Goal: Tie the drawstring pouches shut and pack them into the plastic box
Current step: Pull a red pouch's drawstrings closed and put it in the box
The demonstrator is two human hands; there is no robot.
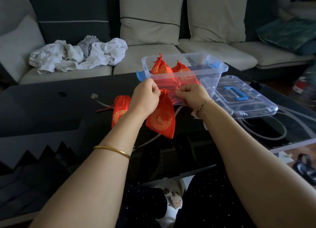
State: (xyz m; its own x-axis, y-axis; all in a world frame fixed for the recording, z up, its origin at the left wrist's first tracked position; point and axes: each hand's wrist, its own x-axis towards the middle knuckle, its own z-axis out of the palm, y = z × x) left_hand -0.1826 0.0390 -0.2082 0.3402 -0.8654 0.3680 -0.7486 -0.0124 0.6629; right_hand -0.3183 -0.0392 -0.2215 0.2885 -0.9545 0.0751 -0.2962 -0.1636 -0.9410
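A red drawstring pouch [161, 119] with a gold round pattern hangs above the black table. My left hand [147, 97] pinches its neck from the left, and my right hand [195, 96] pinches the drawstring from the right. Another red pouch [119, 113] lies flat on the table under my left forearm, its cord trailing left. The clear plastic box [213, 73] with blue latches stands just behind my hands. Two tied red pouches [160, 67] stand inside it at the left end.
The box's clear lid [246, 99] with a blue handle lies to the right on the glossy black table [51, 108]. Behind is a light sofa with a heap of white laundry [78, 54] and cushions. Shoes lie on the floor at right.
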